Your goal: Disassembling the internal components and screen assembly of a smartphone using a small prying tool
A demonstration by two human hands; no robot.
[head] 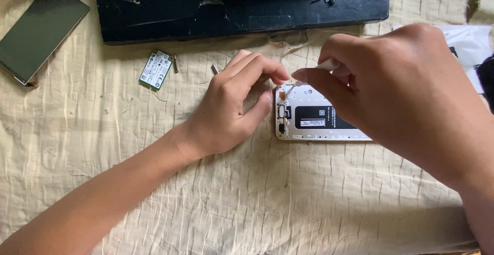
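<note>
two hands at the top corner of an open phone

i am looking down at my own two hands. an open phone [309,119] with its back taken off is lying flat on a cream quilted cloth [247,193], and its white frame and black inside parts are showing. it is lying right under my hands, so i can reach its top corner.

my left hand [231,113] is resting on the cloth just beside the phone's short end. its grip is pinching nearly shut, finger and thumb tips close together at the phone's corner. i cannot tell if anything tiny is sitting between them. i think it is staying low there to keep the phone from sliding.

my right hand [396,90] is coming in from above and covering much of the phone. its grip is closing on a small white tool [327,66], and the tip is pointing down at the same corner. i am holding it near the tip, likely so it is not wobbling.

a small green circuit card [156,70] is lying well apart on my left, with a couple of little metal pins near it. a dark flat screen panel [38,31] is lying in the far left corner. a long black case [242,5] is sitting across the top, with small bits on it.

the cloth is wrinkled and soft. daylight is falling on it. i am not seeing more of the room.
</note>
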